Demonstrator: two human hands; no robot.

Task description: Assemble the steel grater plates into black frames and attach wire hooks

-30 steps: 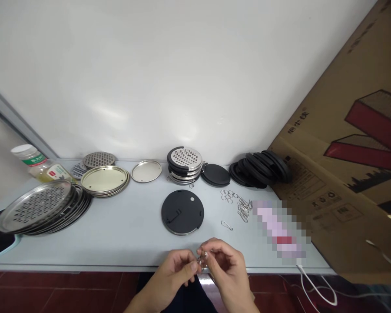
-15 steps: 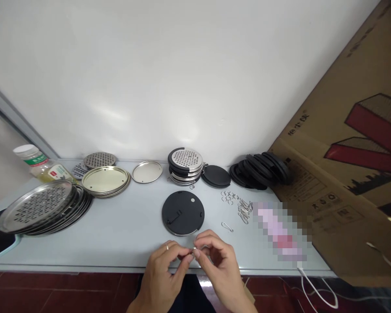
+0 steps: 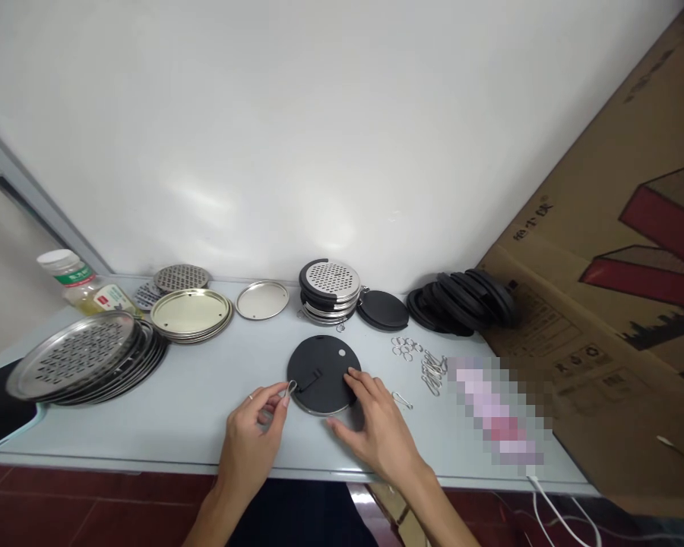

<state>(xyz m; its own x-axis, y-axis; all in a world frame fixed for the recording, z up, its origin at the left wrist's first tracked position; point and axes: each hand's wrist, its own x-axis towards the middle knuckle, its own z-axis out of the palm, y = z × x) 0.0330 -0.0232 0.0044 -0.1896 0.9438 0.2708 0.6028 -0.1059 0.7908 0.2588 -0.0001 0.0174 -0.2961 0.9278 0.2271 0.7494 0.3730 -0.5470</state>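
1. A black round disc [image 3: 322,374] lies flat on the tabletop [image 3: 205,387], near the front edge and about midway along it; a short raised tab sits on its face, pointing toward the left hand.
2. The right hand [image 3: 376,429] rests open, fingers spread, its fingertips [image 3: 353,374] pressing on the disc's right part while the palm lies on the tabletop toward the front edge.
3. The left hand [image 3: 251,441] is closed in a pinch on a small wire clip [image 3: 290,388], thumb and forefinger holding its near end.
4. The clip's long axis runs from the left hand up and rightward, and its free end is at the disc's left rim, close to the tab. The left hand is the nearer one to that tab; whether the clip touches the rim cannot be told.
5. Just right of the disc lies a single loose clip [image 3: 402,399], and farther right a small heap of rings and clips [image 3: 419,355].
6. Along the back edge stand a stack of perforated discs [image 3: 329,291], a black lid [image 3: 383,310] and a leaning row of black rings [image 3: 461,300].
7. At the left edge sit perforated metal trays [image 3: 85,361], gold plates [image 3: 191,314] and a bottle [image 3: 83,285]; a cardboard box [image 3: 615,304] fills the right edge.
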